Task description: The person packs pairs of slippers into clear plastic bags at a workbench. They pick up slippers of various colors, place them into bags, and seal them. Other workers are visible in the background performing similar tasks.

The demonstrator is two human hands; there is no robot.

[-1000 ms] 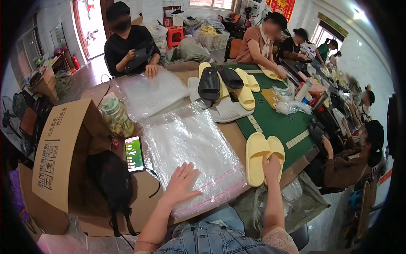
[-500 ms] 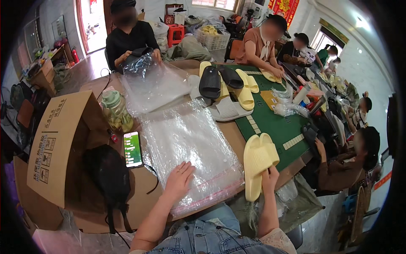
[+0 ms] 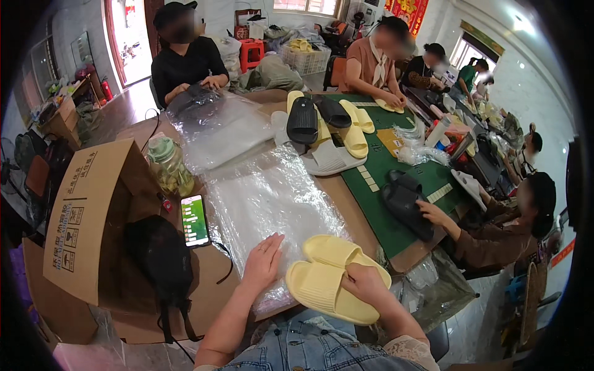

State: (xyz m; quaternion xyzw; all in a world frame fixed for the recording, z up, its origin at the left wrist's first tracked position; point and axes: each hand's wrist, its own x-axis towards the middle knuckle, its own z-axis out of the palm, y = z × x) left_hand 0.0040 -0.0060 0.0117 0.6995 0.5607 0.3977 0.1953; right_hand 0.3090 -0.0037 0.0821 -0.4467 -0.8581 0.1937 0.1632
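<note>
A pair of pale yellow slippers (image 3: 312, 290) lies across my right hand's grip, soles down, above the near right corner of a stack of clear plastic bags (image 3: 260, 204). My right hand (image 3: 366, 283) is closed on the slippers, with its thumb on the strap and its fingers hidden behind them. On the left near part of the stack, my left hand (image 3: 263, 260) rests with its fingers stretched out, holding nothing. A small gap separates it from the slippers' toes.
Left of the bags are a phone (image 3: 195, 221), a glass jar (image 3: 168, 167), a black backpack (image 3: 158, 253) and an open cardboard box (image 3: 80, 213). Mixed slippers (image 3: 328, 120) are heaped ahead. Co-workers sit around; one's hand touches black slippers (image 3: 405, 201) on the green mat (image 3: 371, 201).
My right hand has brought the yellow slippers leftward over the bags and turned them toes-left. A co-worker's black slippers now lie on the mat. Across the table, a person has lowered a bagged dark item.
</note>
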